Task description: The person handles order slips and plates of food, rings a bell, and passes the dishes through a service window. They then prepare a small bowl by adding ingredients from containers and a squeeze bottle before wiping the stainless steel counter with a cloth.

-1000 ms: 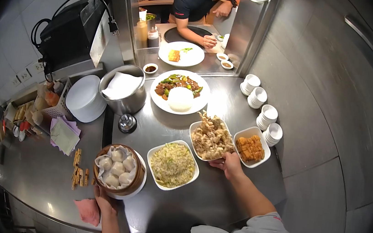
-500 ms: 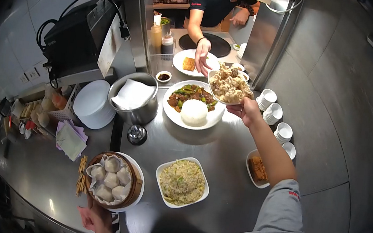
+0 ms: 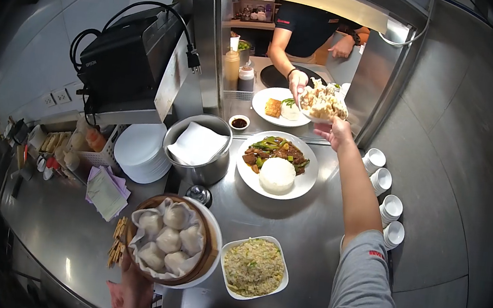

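At the serving window, my right hand (image 3: 339, 134) grips the near edge of a white dish heaped with pale fried pieces (image 3: 323, 102). A co-worker's hand (image 3: 298, 83) is at the dish's far left edge. My left hand (image 3: 136, 290) is under the near edge of a bamboo steamer (image 3: 209, 253) on a white plate (image 3: 215, 223); its fingers are partly hidden. Several white dumplings (image 3: 168, 239) sit on paper inside. Right of the steamer stands a square bowl of fried rice (image 3: 253, 267). Farther back is a plate of rice with meat and green vegetables (image 3: 279, 164).
A metal pot (image 3: 197, 148) with a white cloth, stacked plates (image 3: 142, 151) and a call bell (image 3: 199, 195) stand left of centre. Stacks of small white cups (image 3: 381, 180) line the right edge. Beyond the window are a plate of food (image 3: 276, 106) and sauce bottles (image 3: 231, 70).
The dish of fried pieces has moved farther into the window, toward the co-worker. The steamer and its plate have risen in my left hand. The view has shifted; my right arm now covers a small side dish.
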The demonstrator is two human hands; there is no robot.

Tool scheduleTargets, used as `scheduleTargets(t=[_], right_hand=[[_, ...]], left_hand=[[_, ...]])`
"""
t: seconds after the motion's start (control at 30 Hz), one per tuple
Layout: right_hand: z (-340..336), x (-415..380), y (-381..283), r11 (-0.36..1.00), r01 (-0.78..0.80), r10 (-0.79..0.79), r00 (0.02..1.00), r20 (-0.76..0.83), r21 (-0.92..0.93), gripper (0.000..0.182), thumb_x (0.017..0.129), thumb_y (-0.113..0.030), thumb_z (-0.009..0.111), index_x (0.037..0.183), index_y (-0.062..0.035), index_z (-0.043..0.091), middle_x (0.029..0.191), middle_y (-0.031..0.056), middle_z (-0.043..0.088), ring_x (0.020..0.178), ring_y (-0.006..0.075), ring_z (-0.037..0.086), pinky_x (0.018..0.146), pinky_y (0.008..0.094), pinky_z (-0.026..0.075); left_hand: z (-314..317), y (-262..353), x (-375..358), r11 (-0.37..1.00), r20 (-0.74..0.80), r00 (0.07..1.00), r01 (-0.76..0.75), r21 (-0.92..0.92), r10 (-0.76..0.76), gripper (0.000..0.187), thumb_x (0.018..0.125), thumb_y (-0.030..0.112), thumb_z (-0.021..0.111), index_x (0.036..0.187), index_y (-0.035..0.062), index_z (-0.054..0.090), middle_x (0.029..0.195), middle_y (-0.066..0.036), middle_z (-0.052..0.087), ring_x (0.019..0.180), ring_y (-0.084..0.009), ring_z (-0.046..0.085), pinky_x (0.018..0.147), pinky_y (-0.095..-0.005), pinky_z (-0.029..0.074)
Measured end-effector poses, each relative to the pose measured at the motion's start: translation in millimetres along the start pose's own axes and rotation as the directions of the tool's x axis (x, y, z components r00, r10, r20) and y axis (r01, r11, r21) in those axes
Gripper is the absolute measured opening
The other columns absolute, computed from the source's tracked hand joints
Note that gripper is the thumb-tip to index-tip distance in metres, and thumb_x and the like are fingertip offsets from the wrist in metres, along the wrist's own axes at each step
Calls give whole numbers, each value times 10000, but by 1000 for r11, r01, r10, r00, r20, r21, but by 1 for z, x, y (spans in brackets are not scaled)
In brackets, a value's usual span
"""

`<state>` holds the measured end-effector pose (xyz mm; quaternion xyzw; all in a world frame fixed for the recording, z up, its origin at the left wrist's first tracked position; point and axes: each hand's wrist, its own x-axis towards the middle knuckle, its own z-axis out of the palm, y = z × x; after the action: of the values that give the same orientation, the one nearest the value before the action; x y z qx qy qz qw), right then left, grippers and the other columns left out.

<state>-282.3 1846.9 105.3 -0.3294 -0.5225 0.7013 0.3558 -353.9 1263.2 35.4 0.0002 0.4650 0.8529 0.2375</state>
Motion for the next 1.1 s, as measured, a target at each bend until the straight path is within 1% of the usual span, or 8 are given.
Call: scheduleTargets(t=[0.07, 0.27, 0.37, 0.5, 0.67, 0.77, 0.93, 1.1], right_hand=[[9, -17, -6, 999, 8, -9, 999, 32, 43, 392, 955, -201, 364, 1220, 87, 337, 993, 208, 578, 848, 302, 629, 699, 407, 565], [31, -163, 25, 928, -238, 370, 679, 635, -286, 620, 936, -532, 306, 1337, -59, 326, 1112, 207, 571, 928, 298, 614, 777, 460, 524], [31, -235, 46, 904, -425, 316, 598, 736, -43, 660, 902, -612, 276, 1335, -118, 339, 1162, 116, 561, 1048, 255, 561, 721, 481, 544], [26, -266, 53, 955, -250, 180, 916, 358, 158, 422, 954, -369, 369, 1238, -63, 433, 1134, 96, 576, 989, 198, 589, 791, 403, 533], [-12, -230, 73, 967, -11, -20, 993, 119, 253, 305, 927, -184, 414, 1150, 1, 512, 1126, 112, 586, 1000, 194, 584, 885, 305, 467], [-26, -201, 72, 960, 81, -93, 995, 31, 268, 288, 934, -229, 433, 1105, -16, 525, 1061, 92, 599, 930, 169, 597, 811, 296, 494], [-33, -138, 50, 961, 133, -112, 989, -96, 244, 330, 911, -273, 425, 1118, -36, 525, 1091, 108, 583, 967, 219, 598, 782, 378, 521], [-30, -62, 36, 978, 77, -25, 967, -255, 196, 394, 930, -238, 286, 1211, -34, 473, 1171, 154, 559, 1048, 304, 578, 825, 493, 514]], left_hand=[[21, 3, 6, 959, 120, 982, 168, -226, -144, 395, 970, 188, 375, 1348, 85, 325, 1325, -137, 434, 1208, -289, 452, 984, -420, 415], [90, -12, 19, 990, 197, 979, 22, 138, -50, 362, 979, 223, 332, 1303, 65, 363, 1269, -124, 492, 1126, -242, 532, 918, -362, 474], [128, -15, 24, 977, 262, 951, 121, 174, -164, 295, 966, 286, 384, 1185, 92, 422, 1188, -86, 533, 1046, -203, 573, 827, -357, 517], [160, -42, 30, 943, 317, 906, 200, 265, -281, 366, 946, 371, 445, 1203, 121, 368, 1145, -68, 533, 998, -188, 588, 760, -364, 536], [186, -68, 54, 929, 561, 745, 236, 284, -360, 503, 955, 354, 437, 1367, 138, 246, 1232, -95, 479, 1109, -229, 505, 909, -395, 443], [180, -74, 52, 911, 436, 837, 163, 378, -331, 553, 941, 306, 483, 1395, 98, 247, 1274, -117, 458, 1134, -224, 478, 962, -368, 390], [67, -95, 49, 665, 498, 865, -334, 668, -65, 469, 900, 176, 537, 1324, 48, 382, 1230, -143, 491, 1070, -214, 516, 927, -323, 413], [-7, -95, -8, 795, 268, 838, 277, 540, -475, 510, 916, 172, 534, 1354, 39, 310, 1136, -151, 532, 985, -190, 552, 831, -324, 496]])
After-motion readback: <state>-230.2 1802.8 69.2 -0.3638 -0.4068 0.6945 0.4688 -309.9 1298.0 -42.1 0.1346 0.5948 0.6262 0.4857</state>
